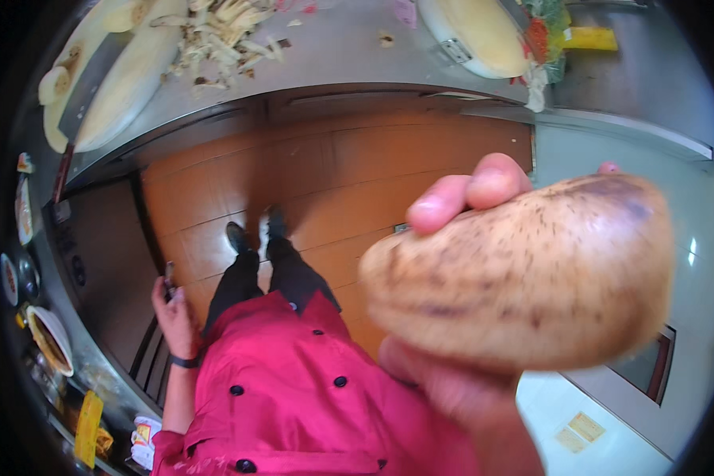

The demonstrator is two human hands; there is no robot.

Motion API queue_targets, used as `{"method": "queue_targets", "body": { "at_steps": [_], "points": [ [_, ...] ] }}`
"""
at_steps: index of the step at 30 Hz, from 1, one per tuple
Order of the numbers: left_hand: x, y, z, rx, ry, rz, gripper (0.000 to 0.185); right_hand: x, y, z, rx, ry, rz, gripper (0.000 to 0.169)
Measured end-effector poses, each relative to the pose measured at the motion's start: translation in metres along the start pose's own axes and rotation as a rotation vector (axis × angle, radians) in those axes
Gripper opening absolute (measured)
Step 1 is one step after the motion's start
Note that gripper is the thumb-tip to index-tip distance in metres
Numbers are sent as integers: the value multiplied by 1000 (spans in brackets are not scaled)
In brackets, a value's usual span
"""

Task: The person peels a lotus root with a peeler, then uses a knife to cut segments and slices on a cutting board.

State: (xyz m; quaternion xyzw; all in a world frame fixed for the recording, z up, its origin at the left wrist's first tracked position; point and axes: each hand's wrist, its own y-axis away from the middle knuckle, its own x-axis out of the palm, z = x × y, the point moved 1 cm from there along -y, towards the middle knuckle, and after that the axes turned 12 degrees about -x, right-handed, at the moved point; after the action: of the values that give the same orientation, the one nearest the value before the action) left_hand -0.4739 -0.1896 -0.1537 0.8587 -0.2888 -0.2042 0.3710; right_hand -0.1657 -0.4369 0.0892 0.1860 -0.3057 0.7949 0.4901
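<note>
My right hand [452, 381] grips a large, brown-speckled root vegetable [523, 279], perhaps a section of lotus root, close to the camera. Fingertips show over its upper edge and the wrist below; much of the hand is hidden behind it. Low at the left, beside the red coat, my left hand [175, 315] is closed around a small dark and metallic tool [169, 282], whose kind I cannot make out. Pale peelings [226, 41] lie heaped on the steel counter [345, 59]. Left of them, a cleaver [95, 83] rests among long, pale, peeled pieces [137, 83].
At the counter's upper right lie a pale oval object [476, 35], a green plastic bag [553, 35] and a yellow packet [592, 38]. Along the left counter stand a white bowl [50, 342] and a yellow object [88, 428]. The counter's front edge curves above the tiled floor [333, 154].
</note>
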Motion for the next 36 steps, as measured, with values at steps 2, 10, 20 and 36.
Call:
{"method": "queue_targets", "body": {
  "at_steps": [2, 10, 20, 36],
  "points": [
    [-9, -7, 16, -13, -47, 76, 29, -2, 23, -15, -170, 168, -117, 70],
    [80, 34, -56, 516, -83, 521, 44, -16, 123, -121, 413, 243, -331, 57],
    [-34, 11, -62, 393, 8, 380, 66, 21, 149, -183, 540, 667, 439, 40],
    [-52, 16, -90, 503, 155, 373, 60, 51, 156, -229, 598, 392, 474, 91]
  ]
}}
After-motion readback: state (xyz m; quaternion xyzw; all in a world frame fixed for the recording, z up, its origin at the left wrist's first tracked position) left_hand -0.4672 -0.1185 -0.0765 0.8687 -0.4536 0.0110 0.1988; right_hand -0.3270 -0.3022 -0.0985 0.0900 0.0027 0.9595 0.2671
